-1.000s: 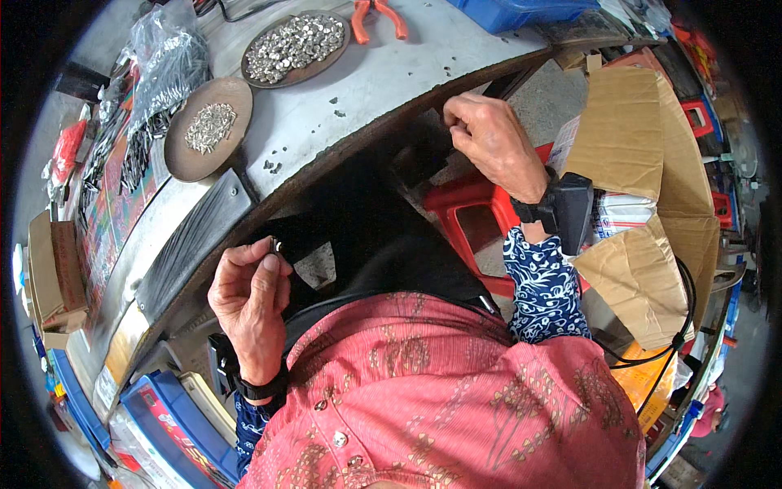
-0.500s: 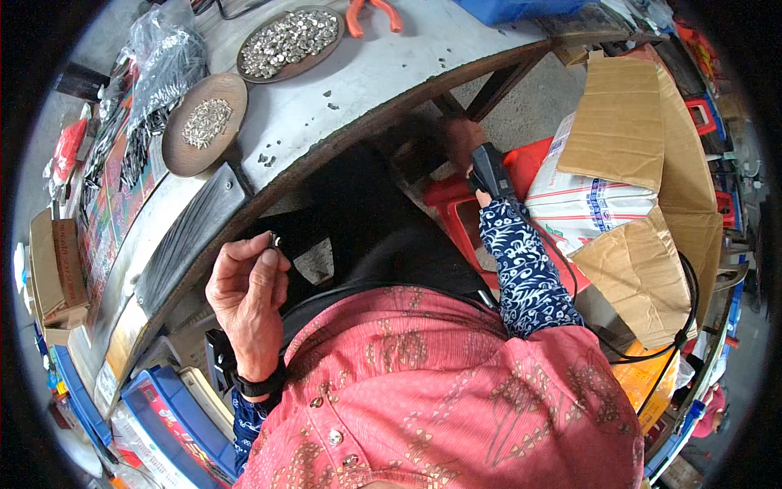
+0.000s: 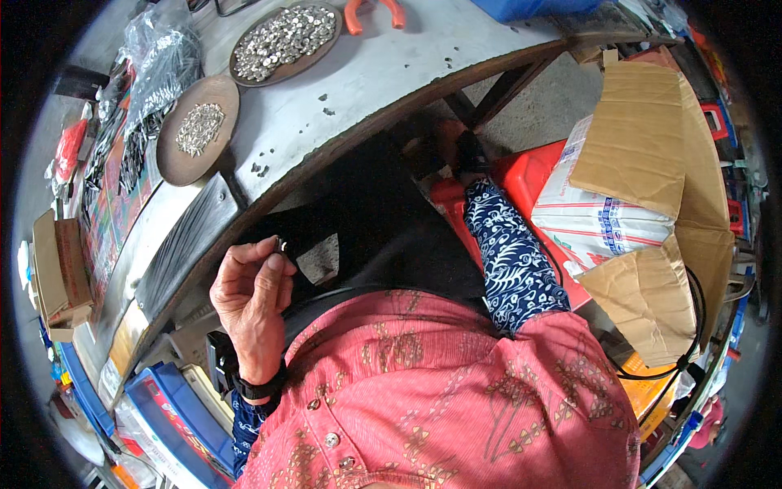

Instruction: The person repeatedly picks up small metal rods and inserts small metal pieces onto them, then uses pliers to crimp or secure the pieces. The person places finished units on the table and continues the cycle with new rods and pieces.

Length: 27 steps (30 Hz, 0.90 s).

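Metal, a small part [image 3: 282, 244], is pinched between the fingers [image 3: 273, 262] of the left hand [image 3: 248, 297] at centre left, below the worktop [image 3: 383, 77] edge. The right hand is hidden under the worktop, upper centre; its fingers cannot be judged. Seemingly a fetch; next, both hands must meet.

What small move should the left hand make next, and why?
Probably carry the small metal piece up to the grey tabletop: the left hand pinches it in its fingertips below the table edge, while the right arm reaches under the table, its hand hidden.
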Tool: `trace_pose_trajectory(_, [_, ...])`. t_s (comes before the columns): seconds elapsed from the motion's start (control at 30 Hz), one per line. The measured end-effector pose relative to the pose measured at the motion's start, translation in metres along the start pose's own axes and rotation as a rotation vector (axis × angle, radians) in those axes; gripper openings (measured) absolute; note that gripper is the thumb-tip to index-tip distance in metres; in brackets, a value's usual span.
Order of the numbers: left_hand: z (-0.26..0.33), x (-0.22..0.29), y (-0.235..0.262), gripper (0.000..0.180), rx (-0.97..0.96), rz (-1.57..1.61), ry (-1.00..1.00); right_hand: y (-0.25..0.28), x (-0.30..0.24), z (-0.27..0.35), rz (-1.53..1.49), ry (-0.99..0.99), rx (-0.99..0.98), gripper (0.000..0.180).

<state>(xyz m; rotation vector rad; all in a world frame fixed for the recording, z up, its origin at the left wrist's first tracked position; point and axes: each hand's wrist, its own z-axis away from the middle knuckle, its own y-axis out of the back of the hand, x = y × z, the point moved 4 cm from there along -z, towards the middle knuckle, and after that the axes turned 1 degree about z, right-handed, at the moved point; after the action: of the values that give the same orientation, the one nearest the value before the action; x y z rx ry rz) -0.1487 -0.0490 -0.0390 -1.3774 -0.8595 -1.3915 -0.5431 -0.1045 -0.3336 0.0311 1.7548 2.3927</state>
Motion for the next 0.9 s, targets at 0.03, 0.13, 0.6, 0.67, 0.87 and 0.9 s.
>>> trace_pose_trajectory(0.03, [-0.001, 0.0, -0.002, 0.01, -0.007, -0.004, 0.0, 0.002, -0.002, 0.003, 0.01, -0.019, 0.05, 0.023])
trace_pose_trajectory(0.13, [-0.003, -0.001, -0.004, 0.011, -0.013, 0.0, 0.02, -0.003, -0.003, 0.011, 0.022, -0.071, 0.217, 0.022])
trace_pose_trajectory(0.6, [-0.002, -0.002, -0.002, 0.01, -0.022, 0.028, 0.019, 0.266, -0.101, 0.173, -1.004, 0.379, 0.415, 0.013])
trace_pose_trajectory(0.67, [0.001, -0.001, -0.001, 0.009, -0.022, 0.053, 0.024, 0.293, -0.106, 0.176, -1.038, 0.3, 0.709, 0.008])
trace_pose_trajectory(0.87, [0.006, 0.0, 0.002, 0.009, -0.02, 0.088, 0.009, 0.323, -0.091, 0.144, -0.402, 0.104, 1.23, 0.008])
trace_pose_trajectory(0.9, [0.006, 0.0, 0.002, 0.009, -0.02, 0.089, 0.011, 0.321, -0.091, 0.136, -0.378, 0.116, 1.253, 0.009])
